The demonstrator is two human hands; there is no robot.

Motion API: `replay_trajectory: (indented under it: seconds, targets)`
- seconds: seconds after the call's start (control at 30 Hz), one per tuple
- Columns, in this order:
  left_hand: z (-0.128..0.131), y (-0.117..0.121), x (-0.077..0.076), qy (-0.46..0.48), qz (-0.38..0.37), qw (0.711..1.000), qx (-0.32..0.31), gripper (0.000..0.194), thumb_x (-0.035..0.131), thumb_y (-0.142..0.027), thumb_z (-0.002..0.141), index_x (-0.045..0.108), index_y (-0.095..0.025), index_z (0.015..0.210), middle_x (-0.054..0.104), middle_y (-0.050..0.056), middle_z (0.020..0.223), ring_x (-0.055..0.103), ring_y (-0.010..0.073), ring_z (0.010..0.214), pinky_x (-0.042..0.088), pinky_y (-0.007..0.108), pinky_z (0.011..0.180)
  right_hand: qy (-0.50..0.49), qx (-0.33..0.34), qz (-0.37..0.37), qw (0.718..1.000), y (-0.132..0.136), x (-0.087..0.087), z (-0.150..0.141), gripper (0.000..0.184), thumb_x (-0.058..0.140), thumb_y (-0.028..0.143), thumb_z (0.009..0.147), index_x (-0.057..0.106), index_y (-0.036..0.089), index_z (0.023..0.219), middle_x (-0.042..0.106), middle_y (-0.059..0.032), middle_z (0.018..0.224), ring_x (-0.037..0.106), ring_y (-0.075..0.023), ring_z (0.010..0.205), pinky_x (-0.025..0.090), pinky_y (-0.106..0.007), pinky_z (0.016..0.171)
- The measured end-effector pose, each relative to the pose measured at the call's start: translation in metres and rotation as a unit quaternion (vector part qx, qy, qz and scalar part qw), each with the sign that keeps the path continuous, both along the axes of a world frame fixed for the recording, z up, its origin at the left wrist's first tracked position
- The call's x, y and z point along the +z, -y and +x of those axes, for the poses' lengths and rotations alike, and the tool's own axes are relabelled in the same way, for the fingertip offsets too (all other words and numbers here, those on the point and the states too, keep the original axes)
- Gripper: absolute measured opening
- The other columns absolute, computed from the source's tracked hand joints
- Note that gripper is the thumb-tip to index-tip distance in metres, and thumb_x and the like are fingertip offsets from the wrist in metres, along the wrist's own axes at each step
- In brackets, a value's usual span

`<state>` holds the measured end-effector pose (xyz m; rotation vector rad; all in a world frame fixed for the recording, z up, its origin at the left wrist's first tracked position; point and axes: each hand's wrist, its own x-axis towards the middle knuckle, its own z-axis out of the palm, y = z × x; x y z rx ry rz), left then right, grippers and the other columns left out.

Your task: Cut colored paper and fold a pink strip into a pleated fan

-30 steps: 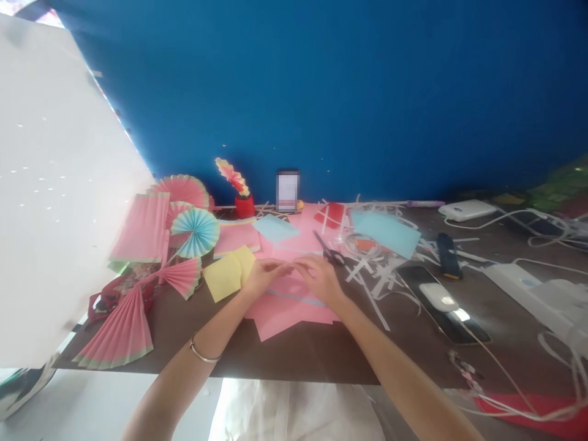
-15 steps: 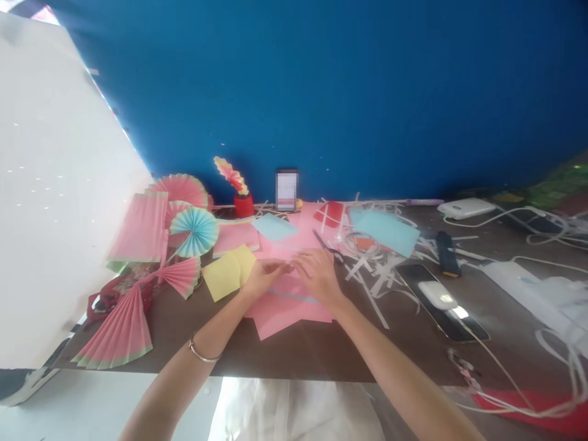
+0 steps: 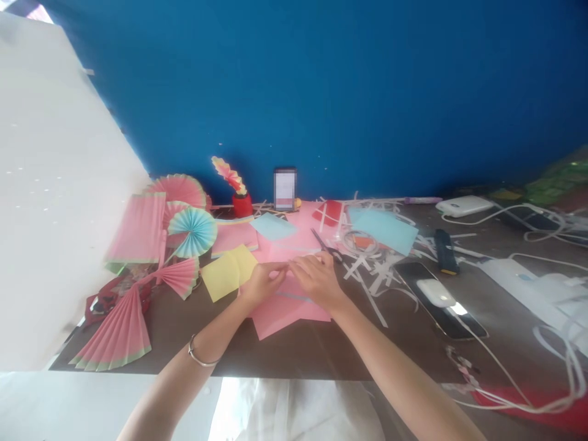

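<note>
Sheets of pink paper lie on the dark table, one crossed by a pale blue stripe. Over them my left hand and my right hand meet, fingertips pinched together on the pink paper; the exact spot they grip is mostly covered by the fingers. Yellow paper squares lie beside my left hand. Just beyond my right hand rests a pair of scissors. Light blue sheets are spread farther right.
At left stand pleated paper fans, one pink and one blue. A red pot and a propped phone are by the blue wall. White paper strips, a black phone and white cables occupy the right.
Both hands stay together over the pink paper, with the fingers shifting slightly and the left hand a little lower. The whole view has drifted slightly.
</note>
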<state>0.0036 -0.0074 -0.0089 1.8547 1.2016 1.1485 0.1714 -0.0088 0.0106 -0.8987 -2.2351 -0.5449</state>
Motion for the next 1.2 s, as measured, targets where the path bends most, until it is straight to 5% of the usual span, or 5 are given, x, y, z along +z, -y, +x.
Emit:
replay_trajectory:
  seconds: [0.23, 0.63, 1.2]
  targets:
    - [-0.0026, -0.0005, -0.0004, -0.108, 0.050, 0.993, 0.012, 0.024, 0.046, -0.019, 0.077, 0.071, -0.021, 0.078, 0.070, 0.002, 0.077, 0.064, 0.0184, 0.074, 0.046, 0.026, 0.073, 0.030, 0.006, 0.008, 0.999, 0.0012, -0.0007, -0.0029, 0.024, 0.038, 0.009, 0.087, 0.058, 0.018, 0.096, 0.065, -0.0057, 0.089, 0.055, -0.0154, 0.079, 0.028, -0.036, 0.085]
    - [-0.0004, 0.0017, -0.0002, -0.063, 0.006, 0.998, 0.005, 0.027, 0.046, -0.021, 0.077, 0.070, -0.021, 0.089, 0.071, 0.001, 0.078, 0.064, 0.0195, 0.079, 0.047, 0.027, 0.078, -0.002, 0.016, -0.015, 1.000, -0.0014, 0.0020, -0.0016, 0.022, 0.039, 0.010, 0.087, 0.058, 0.020, 0.089, 0.065, -0.0025, 0.081, 0.055, -0.0138, 0.074, 0.028, -0.035, 0.083]
    - [-0.0010, 0.0044, 0.0038, -0.113, 0.016, 0.993, 0.002, 0.028, 0.043, -0.021, 0.080, 0.068, -0.023, 0.091, 0.069, 0.001, 0.079, 0.062, 0.0161, 0.069, 0.045, 0.023, 0.064, -0.009, 0.023, -0.021, 0.999, -0.0046, -0.0058, -0.0028, 0.022, 0.039, 0.011, 0.088, 0.059, 0.019, 0.091, 0.064, -0.0031, 0.084, 0.055, -0.0151, 0.078, 0.030, -0.036, 0.085]
